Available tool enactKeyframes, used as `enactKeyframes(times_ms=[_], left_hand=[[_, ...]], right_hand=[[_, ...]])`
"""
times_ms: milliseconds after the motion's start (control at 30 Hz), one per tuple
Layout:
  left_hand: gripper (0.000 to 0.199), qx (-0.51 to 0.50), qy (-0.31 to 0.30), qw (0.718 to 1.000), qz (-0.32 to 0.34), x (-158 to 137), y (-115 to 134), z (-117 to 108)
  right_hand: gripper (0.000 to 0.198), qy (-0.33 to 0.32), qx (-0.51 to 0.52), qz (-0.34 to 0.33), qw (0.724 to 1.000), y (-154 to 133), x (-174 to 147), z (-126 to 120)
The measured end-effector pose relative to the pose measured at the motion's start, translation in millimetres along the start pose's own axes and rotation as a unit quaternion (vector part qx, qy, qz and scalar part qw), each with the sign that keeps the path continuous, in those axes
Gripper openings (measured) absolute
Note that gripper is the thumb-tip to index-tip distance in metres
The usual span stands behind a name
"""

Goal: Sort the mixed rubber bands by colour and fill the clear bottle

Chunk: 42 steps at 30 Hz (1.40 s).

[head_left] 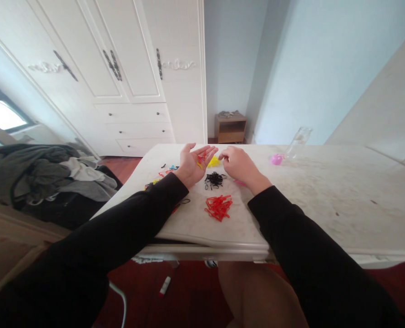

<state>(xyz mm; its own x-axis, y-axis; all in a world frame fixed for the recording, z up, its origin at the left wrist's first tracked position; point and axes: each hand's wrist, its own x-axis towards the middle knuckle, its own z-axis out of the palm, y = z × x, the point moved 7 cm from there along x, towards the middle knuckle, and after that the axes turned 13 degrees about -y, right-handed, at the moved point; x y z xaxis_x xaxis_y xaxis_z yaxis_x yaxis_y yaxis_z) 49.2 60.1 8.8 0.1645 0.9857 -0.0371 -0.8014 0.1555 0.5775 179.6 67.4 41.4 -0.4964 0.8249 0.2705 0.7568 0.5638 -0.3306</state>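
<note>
My left hand (193,165) is turned palm up over the table, fingers stretched out, with a few red and yellow rubber bands (201,157) lying on the palm and fingers. My right hand (239,165) hovers just to the right, its fingers curled and thumb drawn in; whatever is between the fingertips is hidden. Between and behind the hands sits a yellow pile of rubber bands (214,161). Closer to me are a black pile (215,180) and a larger red pile (218,207). Some pink bands (239,182) show beside my right wrist. Mixed-colour bands (154,181) lie partly behind my left forearm.
The white table (311,205) bears a pink object (276,159) and a clear glass bottle (298,142) at the back right. Clothes are heaped (45,173) left of the table. A small wooden cabinet (231,128) stands beyond it. A white tube (165,286) is on the floor.
</note>
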Motion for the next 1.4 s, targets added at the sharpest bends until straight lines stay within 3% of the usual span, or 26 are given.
enactKeyframes(times_ms=[100,233,333,500,633,733,867,967,1167,1400], left_hand=[[0.048,0.014,0.0,1.0,-0.003,0.1,-0.3,-0.8],[0.054,0.069,-0.019,0.997,-0.02,0.7,-1.5,-0.3],[0.053,0.082,-0.025,0.996,-0.026,1.6,-2.8,-0.4],[0.049,0.072,-0.04,0.996,-0.026,2.1,-4.8,1.7],[0.05,0.078,-0.044,0.995,-0.034,1.7,-6.7,1.6],[0.05,0.06,-0.036,0.997,-0.032,2.0,-6.0,0.3],[0.048,-0.005,-0.004,1.0,0.007,1.1,0.4,-1.6],[0.048,-0.039,0.01,0.999,0.032,-0.5,4.3,-1.3],[0.053,-0.02,-0.012,1.0,0.012,-0.1,0.9,1.2],[0.051,0.005,-0.032,0.998,-0.044,-0.7,-8.5,4.6]], right_hand=[[0.016,0.043,0.049,-0.065,0.996,-18.0,-4.9,-11.6],[0.01,0.006,0.119,-0.175,0.977,-42.0,-5.5,-1.2],[0.015,-0.004,0.123,-0.195,0.973,-46.1,-3.6,7.3],[0.013,0.006,0.131,-0.149,0.98,-40.2,-0.6,8.6],[0.012,-0.022,0.119,-0.134,0.984,-43.5,0.5,13.0],[0.012,0.02,0.106,-0.117,0.987,-39.7,-0.8,4.7],[0.014,0.115,0.05,0.012,0.992,-12.6,-5.1,-13.5],[0.018,0.081,0.002,0.078,0.994,2.4,-2.4,-9.1],[0.023,0.027,-0.041,0.089,0.995,6.9,6.7,4.5],[0.017,0.117,0.042,0.037,0.992,5.8,-2.2,-16.8]])
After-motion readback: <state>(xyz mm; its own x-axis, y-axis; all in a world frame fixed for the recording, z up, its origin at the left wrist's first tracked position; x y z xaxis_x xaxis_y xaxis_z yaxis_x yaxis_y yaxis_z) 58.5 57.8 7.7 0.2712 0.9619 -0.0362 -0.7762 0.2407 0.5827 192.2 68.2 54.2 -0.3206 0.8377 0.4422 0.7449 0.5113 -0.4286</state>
